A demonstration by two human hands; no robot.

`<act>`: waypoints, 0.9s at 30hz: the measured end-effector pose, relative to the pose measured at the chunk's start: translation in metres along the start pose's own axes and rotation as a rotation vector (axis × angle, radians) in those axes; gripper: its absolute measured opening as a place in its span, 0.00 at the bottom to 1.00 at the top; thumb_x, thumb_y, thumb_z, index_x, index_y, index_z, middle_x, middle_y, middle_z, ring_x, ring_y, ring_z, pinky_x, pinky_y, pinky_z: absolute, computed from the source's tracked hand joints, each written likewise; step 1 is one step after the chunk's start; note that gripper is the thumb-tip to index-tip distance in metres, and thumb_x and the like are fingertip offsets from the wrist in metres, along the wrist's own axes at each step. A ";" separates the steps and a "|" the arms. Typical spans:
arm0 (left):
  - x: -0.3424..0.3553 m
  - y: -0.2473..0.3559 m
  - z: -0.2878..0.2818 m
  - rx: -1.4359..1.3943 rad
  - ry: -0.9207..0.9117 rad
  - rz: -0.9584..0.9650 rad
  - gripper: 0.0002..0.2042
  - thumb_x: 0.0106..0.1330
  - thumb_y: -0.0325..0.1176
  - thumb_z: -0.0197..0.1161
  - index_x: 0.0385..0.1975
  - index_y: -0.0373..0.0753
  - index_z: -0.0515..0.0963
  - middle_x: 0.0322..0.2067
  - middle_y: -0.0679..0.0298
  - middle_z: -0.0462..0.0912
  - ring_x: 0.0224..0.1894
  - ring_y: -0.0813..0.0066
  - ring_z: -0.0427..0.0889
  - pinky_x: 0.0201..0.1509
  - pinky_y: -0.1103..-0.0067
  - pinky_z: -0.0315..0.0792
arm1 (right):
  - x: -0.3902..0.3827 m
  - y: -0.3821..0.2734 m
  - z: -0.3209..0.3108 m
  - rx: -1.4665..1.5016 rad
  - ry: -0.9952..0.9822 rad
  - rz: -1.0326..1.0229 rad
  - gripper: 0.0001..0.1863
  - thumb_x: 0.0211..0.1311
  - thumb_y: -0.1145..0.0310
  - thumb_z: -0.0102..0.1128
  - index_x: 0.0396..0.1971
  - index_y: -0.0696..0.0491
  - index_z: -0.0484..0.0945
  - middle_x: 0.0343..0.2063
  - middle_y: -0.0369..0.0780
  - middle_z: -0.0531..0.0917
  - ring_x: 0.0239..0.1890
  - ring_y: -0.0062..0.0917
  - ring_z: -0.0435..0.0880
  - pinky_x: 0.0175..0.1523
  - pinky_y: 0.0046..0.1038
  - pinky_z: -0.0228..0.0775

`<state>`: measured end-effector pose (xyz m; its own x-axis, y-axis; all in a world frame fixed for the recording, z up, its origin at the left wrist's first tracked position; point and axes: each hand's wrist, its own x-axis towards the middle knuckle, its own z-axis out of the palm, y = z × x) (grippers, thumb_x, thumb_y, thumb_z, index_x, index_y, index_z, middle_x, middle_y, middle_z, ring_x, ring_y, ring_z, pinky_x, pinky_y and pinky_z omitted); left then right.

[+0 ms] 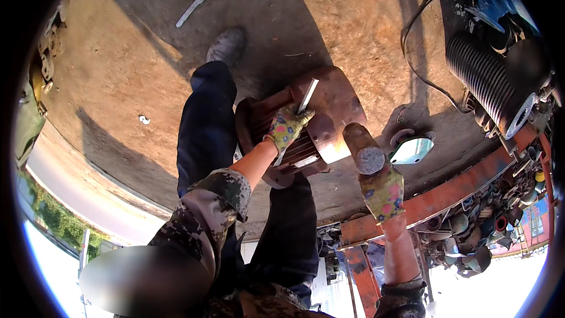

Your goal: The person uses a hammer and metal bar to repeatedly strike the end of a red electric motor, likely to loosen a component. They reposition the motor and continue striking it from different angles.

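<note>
A reddish-brown electric motor [341, 97] with a finned body lies on the ground between my legs. My left hand [288, 126], in a flowered glove, is closed round a flat pale metal bar, probably a chisel [308, 95], over the motor's fins. One end of the bar sticks up past my fingers. To the right, my right hand [384, 193], in a matching glove, is closed on a hammer whose heavy cylindrical head [363, 147] is raised beside the motor. Its handle is hidden by the head and glove.
A flat metal strip [194, 7] lies on the brown ground at the far left. A greenish-white plate [413, 151] rests right of the motor. A black cable [406, 41] runs towards a ribbed cylinder [479, 76]. A rusty beam [435, 191] borders piled metal parts [471, 229].
</note>
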<state>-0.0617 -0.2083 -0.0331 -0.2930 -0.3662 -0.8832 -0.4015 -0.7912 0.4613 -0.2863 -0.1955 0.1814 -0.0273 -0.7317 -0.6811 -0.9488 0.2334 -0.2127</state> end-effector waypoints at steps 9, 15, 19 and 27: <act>0.005 0.010 -0.006 -0.463 -0.048 -0.349 0.11 0.76 0.36 0.64 0.55 0.47 0.77 0.24 0.75 0.74 0.21 0.88 0.71 0.22 0.86 0.64 | -0.037 -0.051 0.089 0.151 -0.098 0.173 0.24 0.67 0.64 0.63 0.61 0.51 0.74 0.43 0.45 0.86 0.42 0.43 0.88 0.44 0.44 0.82; 0.001 0.008 -0.004 -0.488 -0.016 -0.257 0.08 0.76 0.35 0.65 0.49 0.45 0.78 0.22 0.75 0.74 0.19 0.87 0.69 0.21 0.84 0.63 | -0.030 -0.064 0.097 0.206 -0.250 0.311 0.28 0.65 0.65 0.62 0.65 0.53 0.73 0.51 0.47 0.85 0.49 0.43 0.88 0.46 0.45 0.83; 0.003 0.001 -0.005 -0.472 -0.081 -0.289 0.06 0.77 0.35 0.64 0.45 0.43 0.77 0.21 0.74 0.74 0.18 0.86 0.70 0.20 0.83 0.66 | -0.047 -0.070 0.090 0.316 -0.100 0.219 0.23 0.67 0.64 0.57 0.59 0.54 0.74 0.46 0.46 0.87 0.46 0.40 0.90 0.46 0.39 0.85; -0.003 -0.003 -0.002 -0.378 -0.060 -0.190 0.07 0.77 0.36 0.66 0.46 0.44 0.78 0.24 0.73 0.77 0.21 0.85 0.74 0.23 0.82 0.71 | -0.062 -0.054 0.108 0.486 -0.209 0.528 0.22 0.67 0.62 0.61 0.59 0.53 0.75 0.51 0.49 0.85 0.50 0.47 0.88 0.54 0.45 0.82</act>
<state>-0.0579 -0.2061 -0.0314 -0.2992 -0.1766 -0.9377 -0.1105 -0.9697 0.2179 -0.2000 -0.0939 0.1595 -0.3339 -0.3181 -0.8873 -0.5787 0.8122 -0.0735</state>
